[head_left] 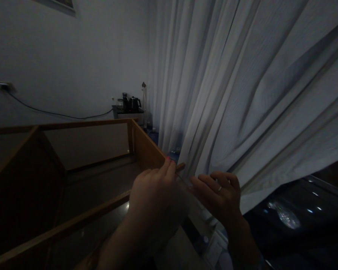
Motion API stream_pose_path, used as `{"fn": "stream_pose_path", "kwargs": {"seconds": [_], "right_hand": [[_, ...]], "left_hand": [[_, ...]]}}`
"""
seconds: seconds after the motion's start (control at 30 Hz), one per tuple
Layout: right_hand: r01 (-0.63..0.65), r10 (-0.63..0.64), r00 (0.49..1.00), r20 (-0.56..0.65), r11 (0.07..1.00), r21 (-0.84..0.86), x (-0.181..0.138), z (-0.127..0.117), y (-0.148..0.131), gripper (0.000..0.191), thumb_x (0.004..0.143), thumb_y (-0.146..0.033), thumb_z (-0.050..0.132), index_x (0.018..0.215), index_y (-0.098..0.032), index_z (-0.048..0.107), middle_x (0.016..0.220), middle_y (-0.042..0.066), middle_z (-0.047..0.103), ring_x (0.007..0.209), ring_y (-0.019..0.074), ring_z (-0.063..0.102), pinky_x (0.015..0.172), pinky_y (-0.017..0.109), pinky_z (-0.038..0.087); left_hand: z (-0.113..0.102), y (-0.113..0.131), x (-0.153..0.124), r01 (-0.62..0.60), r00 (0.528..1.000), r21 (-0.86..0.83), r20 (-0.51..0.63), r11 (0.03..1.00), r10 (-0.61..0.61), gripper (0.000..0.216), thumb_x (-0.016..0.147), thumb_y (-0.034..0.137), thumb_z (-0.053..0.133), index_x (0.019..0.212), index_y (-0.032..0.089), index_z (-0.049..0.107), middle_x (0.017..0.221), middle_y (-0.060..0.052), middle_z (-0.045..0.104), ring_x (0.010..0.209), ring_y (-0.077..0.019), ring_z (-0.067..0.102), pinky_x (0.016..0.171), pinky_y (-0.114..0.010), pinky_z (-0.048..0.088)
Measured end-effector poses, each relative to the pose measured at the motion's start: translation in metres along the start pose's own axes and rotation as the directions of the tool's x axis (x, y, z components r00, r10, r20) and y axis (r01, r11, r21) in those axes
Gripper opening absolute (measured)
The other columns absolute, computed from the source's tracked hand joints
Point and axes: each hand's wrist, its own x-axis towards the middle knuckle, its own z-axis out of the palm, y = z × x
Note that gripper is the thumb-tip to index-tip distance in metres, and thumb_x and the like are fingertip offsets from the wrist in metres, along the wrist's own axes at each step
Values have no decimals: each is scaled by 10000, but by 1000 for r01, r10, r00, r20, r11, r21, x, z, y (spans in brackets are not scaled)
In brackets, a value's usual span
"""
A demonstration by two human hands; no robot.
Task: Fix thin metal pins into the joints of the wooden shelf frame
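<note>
A brown wooden cabinet frame (148,144), open on top with upright side panels, stretches across the left and centre. My left hand (154,183) is closed at its right corner, fingertips against the wood beside a short projecting end of a rail (181,166). To the right, my right hand (221,189), with a ring on one finger, is wrapped round a tool whose handle is hidden in the fist. Its thin shaft (183,180) points at the corner near my left fingertips and looks like a screwdriver. The light is dim, and the contact point is hard to see.
Long white curtains (231,93) hang close on the right. A small stand with a black kettle (134,103) is behind the frame. A black cable (59,115) runs along the wall. Pale items (216,245) lie low at the right, beside dark window glass (295,210).
</note>
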Motion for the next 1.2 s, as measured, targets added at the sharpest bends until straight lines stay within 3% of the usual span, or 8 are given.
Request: {"fn": "stream_pose_path", "kwargs": {"seconds": [0.23,0.4,0.6,0.83,1.2], "right_hand": [[84,-84,996,1,995,-62,1,2,6,109,962,-397,634,902,-312,666,722,-78,720,715,161,548,708,358,333],[140,-147,984,-104,988,-67,-1,7,7,38,929,-279,668,899,-295,686,737,-70,725,702,148,547,693,342,352],[127,-133,980,-146,991,-52,-6,16,8,85,890,-232,694,877,-315,682,745,-81,727,682,140,553,671,339,355],[110,-109,981,-162,994,-5,-5,18,5,71,895,-288,705,834,-292,670,669,-71,689,625,128,524,640,334,329],[76,-64,966,-251,996,41,-7,34,-2,224,930,-314,665,723,-252,610,513,-57,538,545,132,401,575,331,291]], "left_hand": [[2,-1,-3,-13,999,6,-38,1000,13,226,885,160,630,1087,164,732,1164,-65,760,686,-253,759,536,-348,568],[3,-2,-1,-9,999,12,-47,1000,10,222,881,147,614,1065,163,737,1151,-67,761,669,-245,756,524,-333,552],[1,0,-1,-14,997,-23,-70,1000,13,273,877,174,575,1094,153,739,1147,-94,760,679,-246,755,535,-335,542],[2,-1,-2,-8,1000,30,-19,1000,9,295,883,153,619,1158,161,726,1209,-72,735,706,-243,759,551,-332,552],[2,-1,-2,-7,1000,32,-13,999,8,277,913,152,581,1150,166,724,1222,-78,730,705,-235,755,559,-331,545]]}}
